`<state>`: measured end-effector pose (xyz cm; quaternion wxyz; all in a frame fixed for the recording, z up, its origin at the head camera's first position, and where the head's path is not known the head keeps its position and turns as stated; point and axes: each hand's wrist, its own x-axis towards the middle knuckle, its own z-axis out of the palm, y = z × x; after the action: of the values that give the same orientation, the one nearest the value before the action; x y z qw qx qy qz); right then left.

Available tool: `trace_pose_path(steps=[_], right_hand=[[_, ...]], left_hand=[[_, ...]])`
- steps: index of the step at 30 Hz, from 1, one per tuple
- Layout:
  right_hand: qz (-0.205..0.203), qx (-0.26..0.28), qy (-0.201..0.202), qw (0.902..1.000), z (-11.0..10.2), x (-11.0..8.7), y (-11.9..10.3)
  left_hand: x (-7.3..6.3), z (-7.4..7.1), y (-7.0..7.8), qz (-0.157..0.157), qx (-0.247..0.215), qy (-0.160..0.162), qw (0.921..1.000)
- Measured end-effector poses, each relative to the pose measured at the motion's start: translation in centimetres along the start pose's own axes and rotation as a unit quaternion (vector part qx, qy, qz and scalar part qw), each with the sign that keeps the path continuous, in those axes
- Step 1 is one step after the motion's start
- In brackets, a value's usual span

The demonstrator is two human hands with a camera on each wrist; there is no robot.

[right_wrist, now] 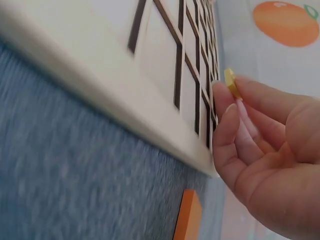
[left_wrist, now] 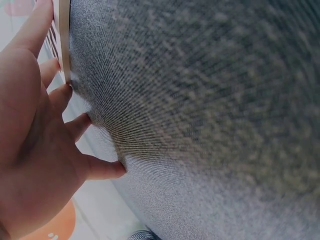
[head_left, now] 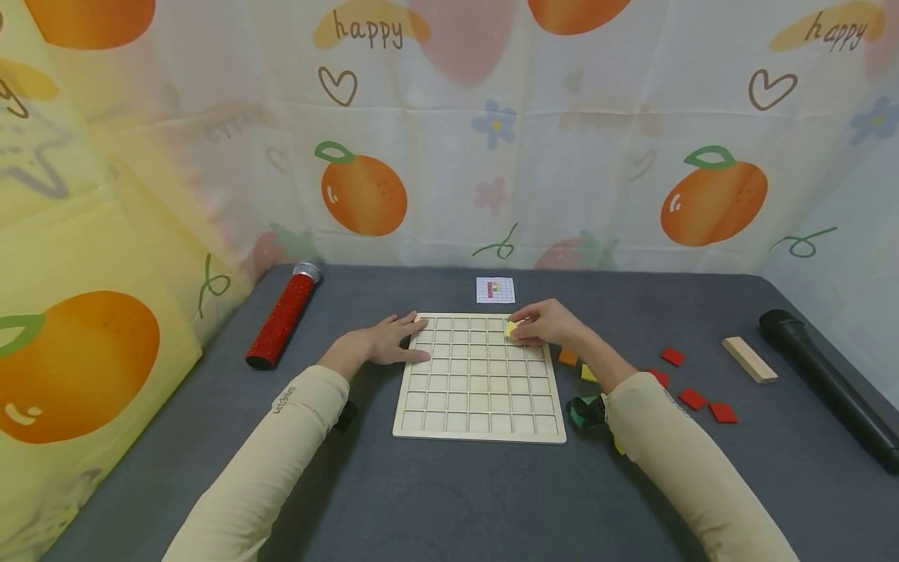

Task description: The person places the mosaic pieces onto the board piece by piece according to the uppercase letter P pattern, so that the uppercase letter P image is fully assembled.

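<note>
The cream board (head_left: 479, 361) bears a grid pattern; the yellow tile (head_left: 509, 329) is at its far right. Red tiles (head_left: 723, 413) and an orange tile (head_left: 567, 357) lie right. The worktop (head_left: 449, 507) is dark grey, the left microphone (head_left: 284, 320) sparkly red, the sleeves (head_left: 253, 460) beige. The far white curtain (head_left: 435, 140) shows oranges (head_left: 364, 195), brown hearts (head_left: 338, 86), blue flowers (head_left: 495, 125).
</note>
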<state>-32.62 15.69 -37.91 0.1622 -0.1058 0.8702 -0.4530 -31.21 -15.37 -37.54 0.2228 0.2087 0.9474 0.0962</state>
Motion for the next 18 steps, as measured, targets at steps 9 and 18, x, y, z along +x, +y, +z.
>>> trace_pose_path(steps=[9,18], right_hand=[[0.031,0.028,0.011,0.9991,1.3,0.9,-0.9],[0.039,0.018,0.008,0.999,2.0,1.1,-1.8]], left_hand=[[0.1,0.2,-0.3,-0.005,0.011,0.001,0.9999],[0.3,0.3,-0.3,-0.016,0.015,0.005,0.9997]])
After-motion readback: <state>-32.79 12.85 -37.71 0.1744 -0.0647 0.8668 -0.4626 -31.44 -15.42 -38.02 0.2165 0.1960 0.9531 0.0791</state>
